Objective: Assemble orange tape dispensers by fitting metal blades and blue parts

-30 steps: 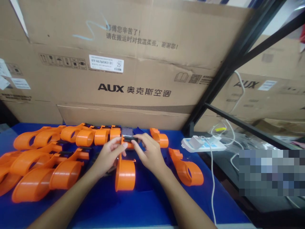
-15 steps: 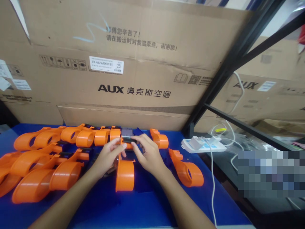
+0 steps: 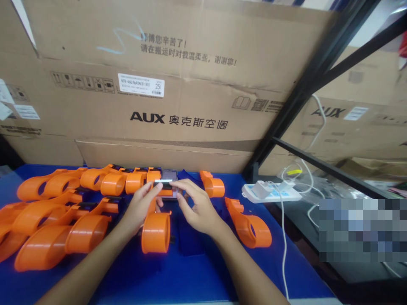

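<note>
A large carton (image 3: 178,89) is stood upright along the back edge of the blue bench (image 3: 190,279). Toward the bench's left edge, a group of orange holders (image 3: 87,235) is laid in loose rows, dark ends being seen on several. Toward the right edge, a pair of similar holders (image 3: 254,231) is laid apart, with no dark ends made out; the two lots may have been separated by that difference.

Between them, the held orange holder (image 3: 155,233) is gripped around its head by the left hand (image 3: 140,207), the thumb being closed over the near side. Its loop is hung toward the front edge, presumably so that the head is steadied and its far end left reachable. That end is faced by the right hand (image 3: 200,207), whose thumb and forefinger are parted; nothing is seen clasped, and whether the head is touched by the forefinger cannot be told.

Behind the grip, a phone-like device (image 3: 169,174) is placed near the back edge. A black piece (image 3: 163,185) is seated across the head, between the left thumb and the right forefinger.
</note>
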The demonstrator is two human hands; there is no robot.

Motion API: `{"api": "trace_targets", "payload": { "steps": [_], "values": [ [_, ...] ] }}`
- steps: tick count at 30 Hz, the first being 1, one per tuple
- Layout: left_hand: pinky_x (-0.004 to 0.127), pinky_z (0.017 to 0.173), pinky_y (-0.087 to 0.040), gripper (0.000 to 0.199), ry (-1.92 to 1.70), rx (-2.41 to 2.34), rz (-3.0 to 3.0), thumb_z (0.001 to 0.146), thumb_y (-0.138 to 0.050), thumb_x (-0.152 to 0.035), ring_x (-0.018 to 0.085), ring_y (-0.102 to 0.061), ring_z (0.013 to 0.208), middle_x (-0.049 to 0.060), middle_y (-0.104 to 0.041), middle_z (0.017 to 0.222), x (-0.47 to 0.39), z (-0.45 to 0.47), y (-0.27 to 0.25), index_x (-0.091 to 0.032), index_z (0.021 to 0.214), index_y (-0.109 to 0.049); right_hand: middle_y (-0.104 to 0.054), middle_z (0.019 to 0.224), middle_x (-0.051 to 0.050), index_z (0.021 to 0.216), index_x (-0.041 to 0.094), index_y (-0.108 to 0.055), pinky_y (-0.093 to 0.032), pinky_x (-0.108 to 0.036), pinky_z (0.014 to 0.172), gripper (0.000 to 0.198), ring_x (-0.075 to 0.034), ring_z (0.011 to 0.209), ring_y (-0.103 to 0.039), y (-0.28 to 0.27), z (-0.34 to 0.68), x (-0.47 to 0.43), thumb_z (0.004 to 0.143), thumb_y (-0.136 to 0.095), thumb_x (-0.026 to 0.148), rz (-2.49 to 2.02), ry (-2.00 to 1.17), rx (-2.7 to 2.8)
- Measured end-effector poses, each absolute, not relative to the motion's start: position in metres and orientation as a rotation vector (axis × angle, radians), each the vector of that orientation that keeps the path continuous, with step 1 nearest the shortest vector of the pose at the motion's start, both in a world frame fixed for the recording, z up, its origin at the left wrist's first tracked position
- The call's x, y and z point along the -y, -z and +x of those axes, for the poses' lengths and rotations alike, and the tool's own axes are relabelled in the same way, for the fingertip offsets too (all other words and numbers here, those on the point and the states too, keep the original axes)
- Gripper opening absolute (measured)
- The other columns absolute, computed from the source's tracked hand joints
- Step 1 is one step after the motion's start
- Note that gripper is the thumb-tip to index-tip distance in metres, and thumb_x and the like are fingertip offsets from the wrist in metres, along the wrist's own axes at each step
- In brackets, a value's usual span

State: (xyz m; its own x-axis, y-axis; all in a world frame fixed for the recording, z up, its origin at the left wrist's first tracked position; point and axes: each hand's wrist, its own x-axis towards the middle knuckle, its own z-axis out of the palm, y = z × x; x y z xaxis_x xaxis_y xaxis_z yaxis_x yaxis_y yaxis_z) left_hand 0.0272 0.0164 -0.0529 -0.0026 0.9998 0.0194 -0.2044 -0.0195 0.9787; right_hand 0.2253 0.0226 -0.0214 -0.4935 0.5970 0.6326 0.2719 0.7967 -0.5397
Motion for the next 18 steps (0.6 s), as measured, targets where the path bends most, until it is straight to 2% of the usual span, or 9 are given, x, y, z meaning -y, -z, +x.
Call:
{"api": "trace_targets", "payload": {
  "steps": [3,5,9,11,14,18],
  "values": [
    [0.023,0.046,-0.044,0.043,-1.35,-1.055,0.982,0.078,-0.075,-0.059,0.013,-0.055,0.045,-0.001,-0.062,0.061,-0.018,0.026,0.052,-0.019,0.088,-0.06,-0.068,0.121,-0.008,0.132,0.025,-0.059,-0.055,-0.034,0.085,0.033,-0.02,0.104,-0.066,0.022,0.226,-0.025,0.103,-0.047,0.016,-0.651,-0.471,2.069],
    [0.023,0.045,-0.044,0.043,-1.367,-1.05,0.93,0.076,-0.077,-0.057,0.013,-0.055,0.043,-0.001,-0.062,0.059,-0.018,0.025,0.05,-0.019,0.086,-0.06,-0.07,0.116,-0.007,0.124,0.024,-0.063,-0.054,-0.035,0.088,0.027,-0.02,0.103,-0.067,0.023,0.227,-0.029,0.103,-0.047,0.019,-0.751,-0.424,2.059],
    [0.024,0.044,-0.045,0.042,-1.407,-1.024,0.821,0.073,-0.08,-0.055,0.012,-0.054,0.042,-0.001,-0.061,0.056,-0.019,0.022,0.047,-0.02,0.082,-0.058,-0.07,0.11,-0.01,0.108,0.02,-0.068,-0.049,-0.039,0.094,0.017,-0.025,0.105,-0.064,0.029,0.232,-0.037,0.1,-0.054,0.026,-1.236,-0.203,2.181],
    [0.023,0.044,-0.044,0.042,-1.412,-1.03,0.804,0.073,-0.079,-0.055,0.012,-0.054,0.042,-0.001,-0.061,0.057,-0.02,0.021,0.046,-0.019,0.08,-0.058,-0.068,0.113,-0.014,0.112,0.018,-0.067,-0.048,-0.041,0.095,0.02,-0.03,0.11,-0.063,0.032,0.237,-0.039,0.097,-0.059,0.029,-1.542,-0.093,2.248],
    [0.023,0.044,-0.045,0.041,-1.4,-1.035,0.806,0.074,-0.079,-0.054,0.012,-0.053,0.042,-0.002,-0.062,0.058,-0.02,0.021,0.046,-0.02,0.084,-0.058,-0.066,0.12,-0.018,0.124,0.018,-0.062,-0.049,-0.041,0.089,0.033,-0.033,0.111,-0.064,0.035,0.245,-0.041,0.093,-0.063,0.031,-1.905,-0.095,2.291],
    [0.022,0.043,-0.044,0.042,-1.383,-1.046,0.85,0.075,-0.079,-0.054,0.012,-0.054,0.043,-0.002,-0.061,0.059,-0.017,0.023,0.047,-0.021,0.088,-0.056,-0.066,0.12,-0.019,0.124,0.017,-0.062,-0.049,-0.039,0.082,0.036,-0.034,0.107,-0.068,0.039,0.25,-0.042,0.091,-0.066,0.03,-1.996,-0.189,2.339]
  ]
}}
